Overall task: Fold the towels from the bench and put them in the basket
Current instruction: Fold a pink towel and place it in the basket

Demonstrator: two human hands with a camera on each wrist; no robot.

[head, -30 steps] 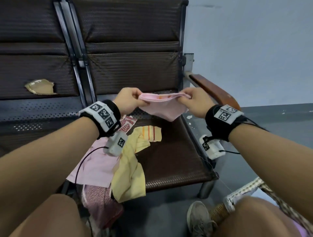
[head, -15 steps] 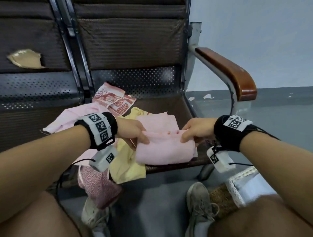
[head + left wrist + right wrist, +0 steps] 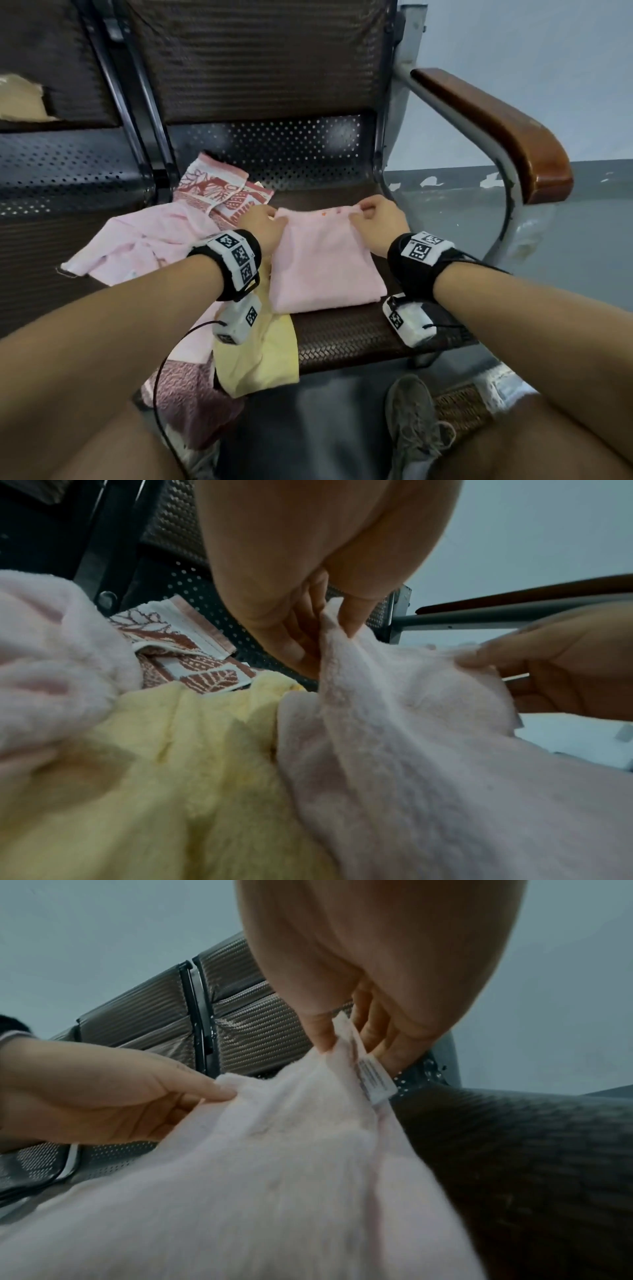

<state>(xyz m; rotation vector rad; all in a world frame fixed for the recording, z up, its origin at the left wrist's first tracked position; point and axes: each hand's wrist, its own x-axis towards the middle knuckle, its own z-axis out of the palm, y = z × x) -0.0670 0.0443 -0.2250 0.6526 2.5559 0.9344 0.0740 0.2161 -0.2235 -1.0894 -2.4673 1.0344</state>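
Note:
A folded pink towel (image 3: 323, 263) lies on the brown bench seat (image 3: 359, 335). My left hand (image 3: 265, 222) pinches its far left corner, and my right hand (image 3: 375, 216) pinches its far right corner. The left wrist view shows the pinch of my left hand (image 3: 325, 626) on the pink towel (image 3: 428, 737). In the right wrist view my right hand (image 3: 346, 1039) pinches the corner of the pink towel (image 3: 274, 1164) by its white label (image 3: 375, 1081). The wicker basket (image 3: 462, 407) stands on the floor at lower right, mostly hidden by my right arm.
Loose towels lie left of the folded one: a larger pink one (image 3: 137, 240), a yellow one (image 3: 260, 356), a red-patterned one (image 3: 222, 192), and a dark pink one (image 3: 191, 401) hanging off the seat edge. A wooden armrest (image 3: 496, 126) bounds the seat's right side. My shoe (image 3: 414, 425) is on the floor.
Both hands lowered the pink towel from mid-air onto the seat and carried its held edge toward the backrest, so the towel now lies flat and folded.

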